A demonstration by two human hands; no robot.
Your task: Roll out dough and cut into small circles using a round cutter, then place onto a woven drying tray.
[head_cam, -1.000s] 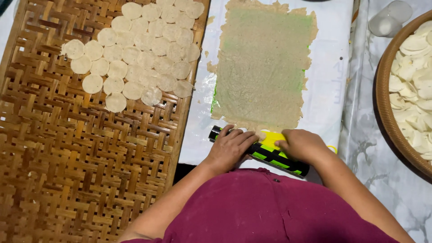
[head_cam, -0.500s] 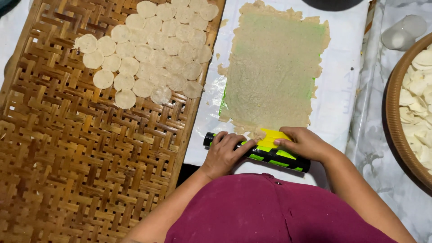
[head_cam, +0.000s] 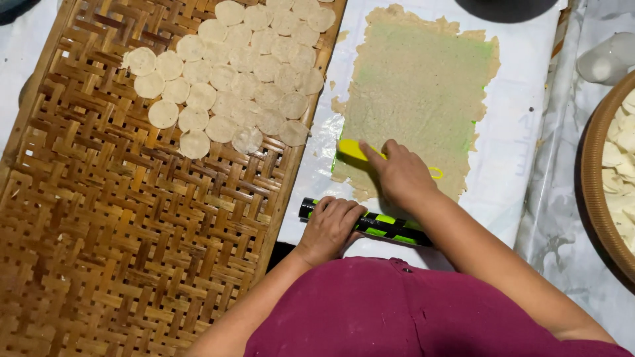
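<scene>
A thin, ragged-edged sheet of pale dough (head_cam: 417,92) lies on white plastic (head_cam: 512,152) over a green mat. My right hand (head_cam: 400,175) presses a yellow scraper (head_cam: 354,151) against the sheet's near left corner. Just in front of me my left hand (head_cam: 331,221) rests on a black and green rolling pin (head_cam: 390,228), which lies across the plastic's near edge. Several round dough discs (head_cam: 231,73) are laid out on the far part of a woven bamboo tray (head_cam: 119,231) to my left.
A round woven basket (head_cam: 592,178) holding more pale discs sits at the right edge. A small white cup (head_cam: 605,59) stands at the far right. A dark round object (head_cam: 506,8) shows at the top edge. Marbled cloth (head_cam: 562,251) covers the table.
My right hand left the rolling pin and moved forward onto the dough sheet with the yellow scraper. My left hand stays on the pin.
</scene>
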